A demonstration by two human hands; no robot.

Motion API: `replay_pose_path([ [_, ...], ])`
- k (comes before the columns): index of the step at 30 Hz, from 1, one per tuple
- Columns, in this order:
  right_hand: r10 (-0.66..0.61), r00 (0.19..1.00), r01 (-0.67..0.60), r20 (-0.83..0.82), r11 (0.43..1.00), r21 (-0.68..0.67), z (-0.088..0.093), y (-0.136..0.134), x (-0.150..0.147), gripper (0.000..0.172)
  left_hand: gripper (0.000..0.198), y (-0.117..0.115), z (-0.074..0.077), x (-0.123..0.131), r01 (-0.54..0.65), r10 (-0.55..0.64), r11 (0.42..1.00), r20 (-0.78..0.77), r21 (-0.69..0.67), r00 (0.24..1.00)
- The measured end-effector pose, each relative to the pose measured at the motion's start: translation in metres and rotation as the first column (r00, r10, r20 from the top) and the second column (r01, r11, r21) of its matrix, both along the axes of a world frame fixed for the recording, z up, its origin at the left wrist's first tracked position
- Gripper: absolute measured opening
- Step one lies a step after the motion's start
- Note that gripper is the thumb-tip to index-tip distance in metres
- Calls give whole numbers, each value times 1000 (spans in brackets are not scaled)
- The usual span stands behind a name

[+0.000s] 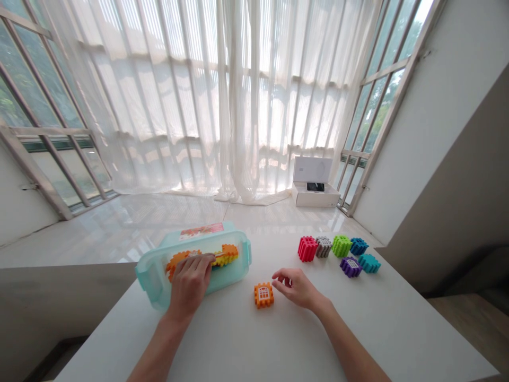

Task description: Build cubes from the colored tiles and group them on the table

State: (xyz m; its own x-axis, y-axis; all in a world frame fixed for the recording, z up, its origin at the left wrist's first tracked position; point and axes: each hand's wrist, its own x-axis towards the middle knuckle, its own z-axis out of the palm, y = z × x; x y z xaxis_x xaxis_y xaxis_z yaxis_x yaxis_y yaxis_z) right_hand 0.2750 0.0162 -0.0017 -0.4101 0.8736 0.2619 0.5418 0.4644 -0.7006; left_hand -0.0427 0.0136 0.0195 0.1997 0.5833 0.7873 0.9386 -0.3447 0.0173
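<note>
My left hand reaches into a translucent teal plastic box lying on its side, with its fingers closed over an orange toy building block. Beside that block, a yellow-and-orange block lies in the box. My right hand hovers with its fingers loosely apart, holding nothing. Just left of it sits an orange window-patterned block, not touched. Farther right stand several blocks, including a pink one, a green one and a purple one.
Everything stands on a white table with its edges running down both sides. Beyond it lie a glossy white floor, an open white carton near the window, and sheer white curtains.
</note>
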Motion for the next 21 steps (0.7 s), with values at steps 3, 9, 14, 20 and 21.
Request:
replay_pose_path([
  [3,-30,999,31,-39,999,23,0,0,-2,20,15,-7,2,16,137,-136,990,25,-16,990],
  [9,18,988,-29,-151,997,-73,3,-5,-11,28,19,-22,-4,52,448,-448,894,-12,2,894],
  [14,34,969,-68,-245,989,-134,1,-6,-15,36,19,-30,-5,62,522,-522,853,-5,-5,853],
  [20,39,922,-143,-386,959,-244,-3,-3,-13,45,21,-36,-8,70,581,-584,809,-12,-84,811],
  [21,37,916,-155,-401,951,-268,-3,-2,-12,46,21,-36,-9,71,586,-589,805,-8,-92,808],
])
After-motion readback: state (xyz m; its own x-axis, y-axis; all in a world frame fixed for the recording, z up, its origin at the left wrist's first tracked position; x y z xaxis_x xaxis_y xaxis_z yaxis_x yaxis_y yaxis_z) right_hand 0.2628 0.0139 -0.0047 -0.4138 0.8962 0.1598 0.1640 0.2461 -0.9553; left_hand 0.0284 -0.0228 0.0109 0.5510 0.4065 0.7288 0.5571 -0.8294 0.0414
